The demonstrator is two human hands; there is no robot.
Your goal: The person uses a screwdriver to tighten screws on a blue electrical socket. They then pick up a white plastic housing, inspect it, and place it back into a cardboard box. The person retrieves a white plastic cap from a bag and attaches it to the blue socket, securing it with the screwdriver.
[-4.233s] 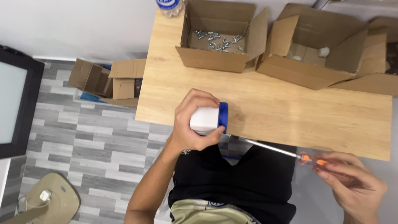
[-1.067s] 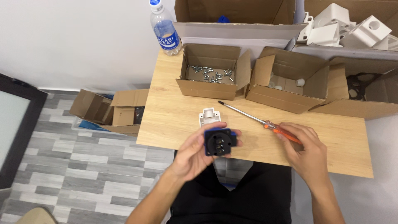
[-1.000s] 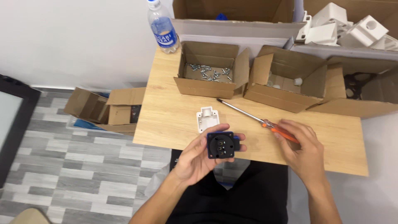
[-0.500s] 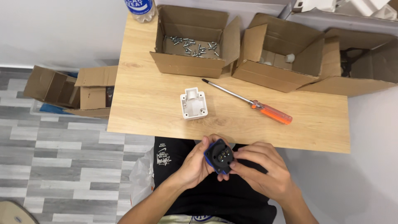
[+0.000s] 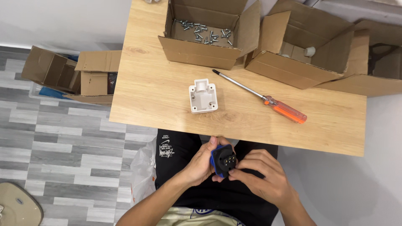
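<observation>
Both hands, left hand (image 5: 201,165) and right hand (image 5: 261,178), clasp the blue socket insert (image 5: 223,160) over the lap.

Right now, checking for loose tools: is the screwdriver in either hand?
No, the screwdriver lies on the table, apart from both hands.

A light wooden table (image 5: 167,104) stands beyond the hands, its near edge just above them. To their left the floor (image 5: 63,142) is laid in grey wood-look planks, and an open cardboard box (image 5: 71,75) sits on it beside the table. At the far lower left a beige rounded object (image 5: 16,207) rests on the floor. A pale wall (image 5: 63,21) runs along the far upper left. The light is even and soft.
</observation>
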